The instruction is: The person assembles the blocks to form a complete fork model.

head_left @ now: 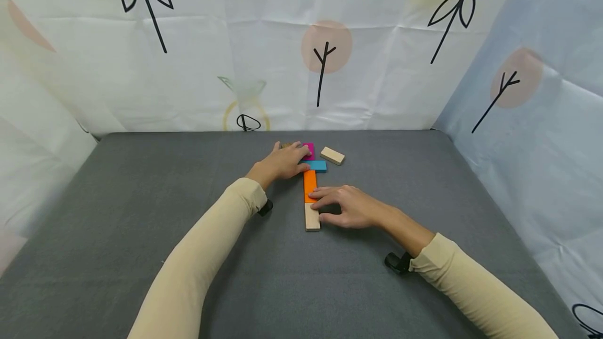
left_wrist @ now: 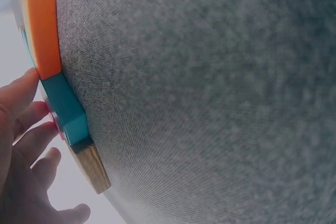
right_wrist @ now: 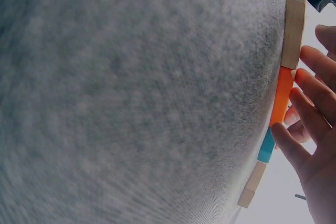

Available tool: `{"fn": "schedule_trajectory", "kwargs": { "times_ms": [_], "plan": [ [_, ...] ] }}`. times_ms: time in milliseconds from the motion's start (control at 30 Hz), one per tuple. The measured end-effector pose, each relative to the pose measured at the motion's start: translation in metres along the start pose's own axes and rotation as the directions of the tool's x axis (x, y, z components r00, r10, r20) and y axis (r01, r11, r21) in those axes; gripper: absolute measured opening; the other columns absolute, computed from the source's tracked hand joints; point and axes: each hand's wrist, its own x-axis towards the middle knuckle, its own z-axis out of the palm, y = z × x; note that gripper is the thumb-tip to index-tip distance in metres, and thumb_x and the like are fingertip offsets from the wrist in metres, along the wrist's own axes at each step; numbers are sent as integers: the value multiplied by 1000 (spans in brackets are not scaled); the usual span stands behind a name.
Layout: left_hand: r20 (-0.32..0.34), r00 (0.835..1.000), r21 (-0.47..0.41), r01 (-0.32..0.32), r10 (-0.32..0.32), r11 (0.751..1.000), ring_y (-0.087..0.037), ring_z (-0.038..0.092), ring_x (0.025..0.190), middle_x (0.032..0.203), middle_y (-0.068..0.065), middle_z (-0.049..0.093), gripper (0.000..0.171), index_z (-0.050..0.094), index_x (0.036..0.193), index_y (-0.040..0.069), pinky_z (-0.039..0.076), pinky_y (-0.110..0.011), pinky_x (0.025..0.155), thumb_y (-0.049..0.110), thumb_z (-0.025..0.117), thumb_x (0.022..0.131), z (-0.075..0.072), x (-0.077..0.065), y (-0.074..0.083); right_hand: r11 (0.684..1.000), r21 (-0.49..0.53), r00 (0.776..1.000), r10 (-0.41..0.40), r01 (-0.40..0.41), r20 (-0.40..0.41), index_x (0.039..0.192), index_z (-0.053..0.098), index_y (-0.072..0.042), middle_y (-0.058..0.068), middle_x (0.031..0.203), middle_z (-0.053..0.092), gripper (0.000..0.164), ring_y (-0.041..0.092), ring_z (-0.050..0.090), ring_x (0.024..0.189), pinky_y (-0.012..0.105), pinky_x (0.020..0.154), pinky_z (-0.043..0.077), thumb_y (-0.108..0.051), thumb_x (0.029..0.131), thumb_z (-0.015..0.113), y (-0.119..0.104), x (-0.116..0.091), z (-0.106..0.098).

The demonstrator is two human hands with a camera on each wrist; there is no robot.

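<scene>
In the head view a row of flat blocks runs toward the person: a magenta block (head_left: 308, 147), a blue block (head_left: 321, 166) set crosswise, an orange block (head_left: 310, 181) and a plain wooden block (head_left: 312, 219). My left hand (head_left: 281, 163) rests over the far end, thumb at the blue block and fingertips at the magenta one, which it partly hides. In the left wrist view its fingers are spread. My right hand (head_left: 349, 207) comes from the right, its loosely extended fingers touching the orange and wooden blocks near their joint.
A loose plain wooden block (head_left: 332, 155) lies slantwise right of the magenta one. A brown-grained block (left_wrist: 93, 167) shows beyond the blue block, mostly hidden by the left hand in the head view. Patterned cloth (head_left: 377, 82) stands behind the grey table (head_left: 141, 213).
</scene>
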Motion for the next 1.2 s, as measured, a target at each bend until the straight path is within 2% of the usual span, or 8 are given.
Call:
{"fn": "schedule_trajectory", "kwargs": {
  "times_ms": [467,833,1200],
  "plan": [
    [-6,1000,-16,-3,2,1000,-26,17,152,158,-9,37,52,46,149,14,7,-63,117,40,51,104,1,-1,-3,1000,-4,1000,-6,6,-3,126,71,-12,4,144,55,34,20,47,138,48,109,40,-26,96,66,1,2,1],
    [26,1000,-29,-12,12,1000,-25,11,153,162,-4,30,58,41,154,16,8,-61,118,40,54,103,-3,-4,-7,1000,-1,1000,-7,7,-3,126,71,-11,4,144,56,33,20,47,137,48,108,41,-26,96,66,1,1,0],
    [31,998,83,-60,58,995,-26,13,153,162,-2,28,57,37,155,16,11,-63,117,41,48,105,2,-11,-6,1000,-7,1000,-10,10,8,127,70,-12,5,145,55,34,21,46,138,49,109,39,-26,97,65,0,1,-1]
  ]
}}
